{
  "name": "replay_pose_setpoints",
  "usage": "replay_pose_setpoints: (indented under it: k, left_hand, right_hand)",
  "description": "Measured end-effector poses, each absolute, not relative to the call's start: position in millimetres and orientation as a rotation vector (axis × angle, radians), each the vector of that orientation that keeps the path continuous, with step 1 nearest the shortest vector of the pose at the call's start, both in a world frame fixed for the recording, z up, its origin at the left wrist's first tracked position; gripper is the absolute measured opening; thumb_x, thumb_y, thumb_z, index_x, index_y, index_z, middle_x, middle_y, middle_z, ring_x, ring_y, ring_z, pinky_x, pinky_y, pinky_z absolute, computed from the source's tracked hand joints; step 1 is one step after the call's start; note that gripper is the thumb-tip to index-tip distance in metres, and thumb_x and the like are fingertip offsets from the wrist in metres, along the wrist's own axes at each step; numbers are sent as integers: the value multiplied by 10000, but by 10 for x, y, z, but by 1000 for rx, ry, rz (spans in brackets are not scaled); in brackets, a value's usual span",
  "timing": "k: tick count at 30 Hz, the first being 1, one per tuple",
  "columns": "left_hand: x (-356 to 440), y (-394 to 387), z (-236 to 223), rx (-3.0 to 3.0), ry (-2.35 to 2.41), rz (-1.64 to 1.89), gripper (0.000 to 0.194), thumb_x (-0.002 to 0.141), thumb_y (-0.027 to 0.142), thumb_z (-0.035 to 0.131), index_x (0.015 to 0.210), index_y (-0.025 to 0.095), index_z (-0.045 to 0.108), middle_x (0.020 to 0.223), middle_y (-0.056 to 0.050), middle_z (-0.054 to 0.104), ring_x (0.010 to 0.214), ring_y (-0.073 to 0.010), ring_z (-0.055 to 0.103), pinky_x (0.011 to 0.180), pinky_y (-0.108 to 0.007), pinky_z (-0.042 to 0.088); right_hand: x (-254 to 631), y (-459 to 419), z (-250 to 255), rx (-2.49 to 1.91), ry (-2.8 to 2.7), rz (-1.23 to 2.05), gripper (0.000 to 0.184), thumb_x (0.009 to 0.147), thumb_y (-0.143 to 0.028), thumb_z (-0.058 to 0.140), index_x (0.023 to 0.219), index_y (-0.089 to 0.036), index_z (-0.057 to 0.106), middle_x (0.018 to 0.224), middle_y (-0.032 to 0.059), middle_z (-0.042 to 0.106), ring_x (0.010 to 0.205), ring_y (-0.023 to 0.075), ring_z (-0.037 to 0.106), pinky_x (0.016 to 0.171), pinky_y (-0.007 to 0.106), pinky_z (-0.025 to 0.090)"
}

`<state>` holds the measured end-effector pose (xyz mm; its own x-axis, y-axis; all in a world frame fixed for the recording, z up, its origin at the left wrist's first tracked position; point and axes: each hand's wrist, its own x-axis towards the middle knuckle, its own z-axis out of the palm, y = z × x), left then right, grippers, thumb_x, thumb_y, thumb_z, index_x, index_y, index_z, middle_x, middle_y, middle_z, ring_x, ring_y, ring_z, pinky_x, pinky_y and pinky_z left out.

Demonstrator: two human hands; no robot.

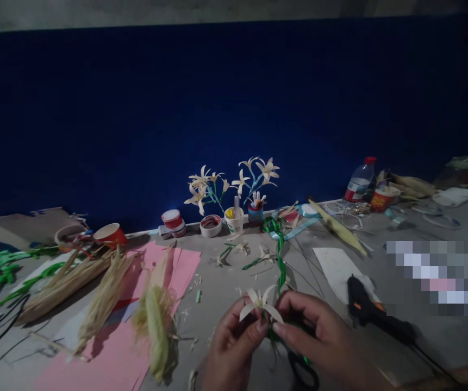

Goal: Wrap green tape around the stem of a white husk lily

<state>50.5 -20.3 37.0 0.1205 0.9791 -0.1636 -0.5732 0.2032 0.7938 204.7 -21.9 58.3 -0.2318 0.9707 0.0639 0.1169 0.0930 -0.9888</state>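
Observation:
A cream-white handmade flower (260,308) with slim curved petals stands upright between my hands at the near middle of the table. My left hand (234,339) is closed, its thumb and fingers pinching the flower just below the petals. My right hand (313,328) is closed too, its fingertips on a green ribbon (281,260) beside the flower's base. The ribbon stretches back over the table to a loose coil. Partly under my right hand lie the black handles of scissors (304,373). The stem is mostly hidden by my fingers.
Dried corn husks (105,298) lie on pink paper (136,353) at left. A black glue gun (374,312) rests at right with its cord. Finished flower sprays (258,174) stand in cups at the back, before a blue partition (234,108). Small flowers (263,255) lie ahead of my hands.

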Motion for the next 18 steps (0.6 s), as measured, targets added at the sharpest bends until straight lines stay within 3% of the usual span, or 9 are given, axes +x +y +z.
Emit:
replay_pose_setpoints:
  k: [8,18]
  left_hand:
    - [459,-191,427,668,717,1162,245,586,270,863,790,167,778,728,-28,689,745,-174,583,748,-262,421]
    - [450,-158,428,708,631,1081,207,611,270,844,746,156,736,700,-21,642,721,-170,560,717,-265,393]
  right_hand:
    - [2087,-256,688,-1222,-1787,841,113,752,-149,624,713,-223,549,711,-34,559,683,157,533,633,240,402]
    - [2104,-194,670,-1254,-1616,1173,94,692,-210,704,638,-205,628,661,-32,629,661,159,563,604,237,417]
